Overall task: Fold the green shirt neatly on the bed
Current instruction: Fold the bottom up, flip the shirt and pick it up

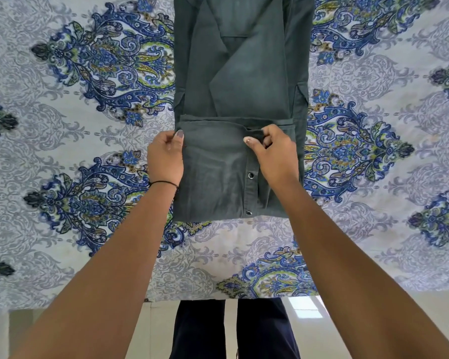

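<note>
The green shirt (244,99) lay as a long narrow strip on the bed (88,255), running from close to the near edge, where the person stood, away toward the far side and out of view at the top. Its sides and sleeves were already turned in, and the bottom part was doubled up over the body, showing the placket with two metal snaps (251,175) along its right side. The left hand (165,158) pinched the left end of the folded flap's top edge, thumb on the cloth and fingers closed around it. The right hand (275,151) was closed on a small bunch of cloth at the top edge near the placket, well in from the shirt's right side. By my judgement the fold was partway through, with at least one more turn toward the collar to come. The chief risk lay in the uneven grip: with the right hand holding inboard, the strip of cloth to its right was unsupported and could sag or slip out when the flap was lifted, leaving a crooked edge. The bunched cloth under the right fingers could also be pressed into a crease. The tucked-in sleeves further up could shift if the bundle were dragged rather than lifted, and the patterned sheet (373,242) might wrinkle beneath it.
</note>
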